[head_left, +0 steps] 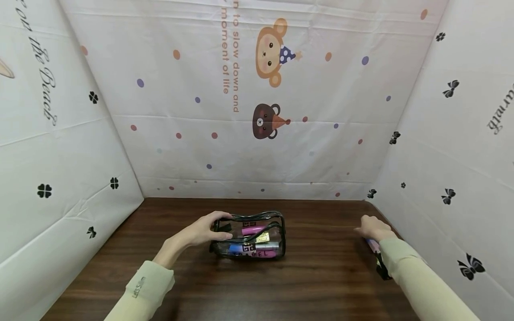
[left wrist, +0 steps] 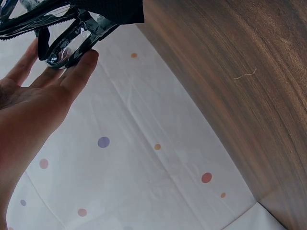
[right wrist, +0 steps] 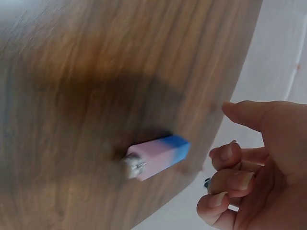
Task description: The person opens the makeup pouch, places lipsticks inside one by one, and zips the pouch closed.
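A clear zippered pouch point(head_left: 277, 243) with black trim lies on the table. Through its sides show a pink tube point(head_left: 253, 230), something blue point(head_left: 235, 248) and other small items. My left hand point(head_left: 210, 229) grips the pouch's left end, thumb in front and fingers behind; the left wrist view shows those fingers against the black-edged end. Over at the right edge of the table is my right hand point(head_left: 374, 228), holding nothing, its fingers loosely bent. Close by it lies a small pink-and-blue block-shaped item point(right wrist: 158, 155) with a silvery end, blurred, so its kind is unclear.
The dark wooden table point(head_left: 313, 285) meets printed white cloth walls point(head_left: 321, 147) at the back and both sides. Below the right wrist is a dark object point(head_left: 382, 267), partly hidden by the sleeve.
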`<move>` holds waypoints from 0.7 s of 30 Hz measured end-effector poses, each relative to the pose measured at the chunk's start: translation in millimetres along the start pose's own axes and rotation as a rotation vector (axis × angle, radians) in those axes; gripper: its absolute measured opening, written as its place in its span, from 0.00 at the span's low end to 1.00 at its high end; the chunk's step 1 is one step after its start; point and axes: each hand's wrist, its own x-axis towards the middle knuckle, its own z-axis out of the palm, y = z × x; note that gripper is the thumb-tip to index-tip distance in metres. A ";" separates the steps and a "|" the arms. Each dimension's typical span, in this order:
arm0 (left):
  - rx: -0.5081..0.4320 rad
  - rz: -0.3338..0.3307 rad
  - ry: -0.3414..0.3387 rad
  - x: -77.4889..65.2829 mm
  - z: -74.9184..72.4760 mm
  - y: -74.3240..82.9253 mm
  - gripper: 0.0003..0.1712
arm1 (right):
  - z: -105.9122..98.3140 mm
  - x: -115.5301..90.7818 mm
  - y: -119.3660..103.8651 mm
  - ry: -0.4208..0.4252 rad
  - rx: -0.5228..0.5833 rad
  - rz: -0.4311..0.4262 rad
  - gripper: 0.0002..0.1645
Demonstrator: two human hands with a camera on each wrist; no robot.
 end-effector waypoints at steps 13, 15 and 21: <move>-0.001 0.004 0.004 -0.1 0.2 -0.3 0.36 | 17.2 -11.9 28.0 -0.081 0.104 0.077 0.13; -0.001 0.003 0.003 -0.3 0.4 -0.3 0.36 | 19.1 -12.5 29.5 -0.082 0.118 0.069 0.12; -0.003 -0.006 0.000 -1.2 0.5 0.6 0.37 | 20.7 -12.7 30.0 -0.058 0.122 0.051 0.09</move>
